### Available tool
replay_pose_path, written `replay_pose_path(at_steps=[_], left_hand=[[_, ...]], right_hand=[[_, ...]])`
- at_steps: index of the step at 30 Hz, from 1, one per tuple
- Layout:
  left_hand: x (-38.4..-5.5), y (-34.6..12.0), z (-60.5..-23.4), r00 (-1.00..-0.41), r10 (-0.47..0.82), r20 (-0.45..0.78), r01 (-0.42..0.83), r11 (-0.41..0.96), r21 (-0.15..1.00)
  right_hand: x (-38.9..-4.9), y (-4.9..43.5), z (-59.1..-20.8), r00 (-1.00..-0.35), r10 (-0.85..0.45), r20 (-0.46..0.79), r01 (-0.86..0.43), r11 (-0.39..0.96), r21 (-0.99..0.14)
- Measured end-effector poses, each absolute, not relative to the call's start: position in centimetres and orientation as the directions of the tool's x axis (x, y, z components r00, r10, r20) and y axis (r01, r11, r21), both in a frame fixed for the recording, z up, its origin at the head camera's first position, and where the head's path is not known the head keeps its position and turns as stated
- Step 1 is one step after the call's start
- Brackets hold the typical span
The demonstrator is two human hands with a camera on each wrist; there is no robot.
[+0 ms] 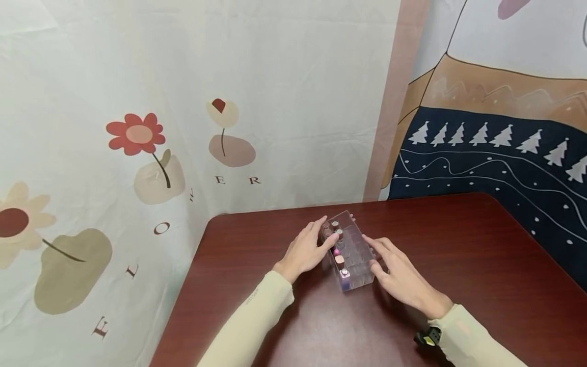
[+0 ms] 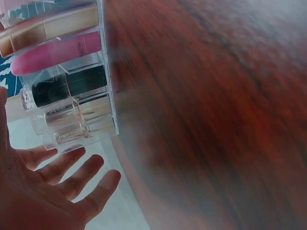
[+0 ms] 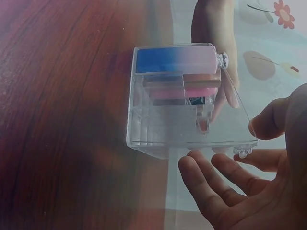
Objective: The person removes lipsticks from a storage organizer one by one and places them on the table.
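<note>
A clear plastic box (image 1: pixel 353 250) stands on the table between both hands, a row of lipstick tubes upright along its left side. In the left wrist view a copper tube (image 2: pixel 53 28), a pink tube (image 2: pixel 62 52), a dark tube (image 2: pixel 69 86) and clear-cased tubes (image 2: pixel 96 109) show through the wall. A blue-and-pink tube (image 3: pixel 163 60) fills the near end compartment. My left hand (image 1: pixel 304 250) is at the box's left side, fingers extended, thumb over the tube tops. My right hand (image 1: pixel 405 278) lies along the opposite side, fingers extended, thumb at the top edge.
The dark red wooden table (image 1: pixel 247 244) reaches back to a wall hanging with printed flowers (image 1: pixel 137 133). A navy hanging with white trees (image 1: pixel 479 133) is at the right. A black strap device (image 1: pixel 428 337) is on the right wrist.
</note>
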State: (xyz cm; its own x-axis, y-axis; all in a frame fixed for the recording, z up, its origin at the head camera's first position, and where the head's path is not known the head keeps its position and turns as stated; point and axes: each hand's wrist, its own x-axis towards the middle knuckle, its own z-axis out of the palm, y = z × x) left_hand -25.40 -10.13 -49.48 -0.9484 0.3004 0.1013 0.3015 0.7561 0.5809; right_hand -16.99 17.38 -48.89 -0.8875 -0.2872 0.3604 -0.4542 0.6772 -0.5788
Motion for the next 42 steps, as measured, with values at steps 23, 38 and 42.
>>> replay_pose_path(at_steps=[23,38,42], left_hand=[[-23.1,-12.9,-49.5,-0.938,0.306,0.166,0.340,0.702,0.626],[-22.5,-15.2,-48.8,-0.923,0.347,0.166,0.373,0.698,0.611],[-22.4,-15.6,-48.7,-0.920,0.354,0.167,0.377,0.689,0.619]], right_hand=[[-17.1,17.7,-48.8,-0.875,-0.370,0.314,-0.485,0.647,-0.588],[-18.2,17.8,-48.3,-0.902,-0.338,0.268,-0.423,0.571,-0.704],[-18.6,17.8,-48.3,-0.900,-0.331,0.284,-0.431,0.579,-0.692]])
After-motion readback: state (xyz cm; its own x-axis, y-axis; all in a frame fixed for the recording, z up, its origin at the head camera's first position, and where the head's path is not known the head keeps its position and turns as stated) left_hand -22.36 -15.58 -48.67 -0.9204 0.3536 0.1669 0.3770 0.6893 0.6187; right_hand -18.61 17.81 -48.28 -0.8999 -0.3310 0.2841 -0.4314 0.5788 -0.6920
